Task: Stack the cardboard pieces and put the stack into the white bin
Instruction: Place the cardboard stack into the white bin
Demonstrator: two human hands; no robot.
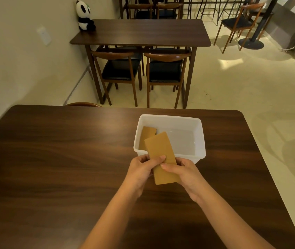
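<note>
Head view: both hands, left hand (141,169) and right hand (184,174), pinch a cardboard piece (161,151) over the white bin's (201,141) near rim (another piece (147,134) lies inside), near the table's (53,159) far edge.

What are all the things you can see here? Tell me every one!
cardboard piece in hands: 1, tan, held over the bin's near rim
cardboard piece in bin: 1, tan, left side of the bin
white bin: 1, white, on near table
near table: 1, dark brown
far table: 1, dark brown
chairs: several, brown with black seats
panda toy: 1, black and white, on far table
left hand: 1, gripping cardboard
right hand: 1, gripping cardboard
</note>
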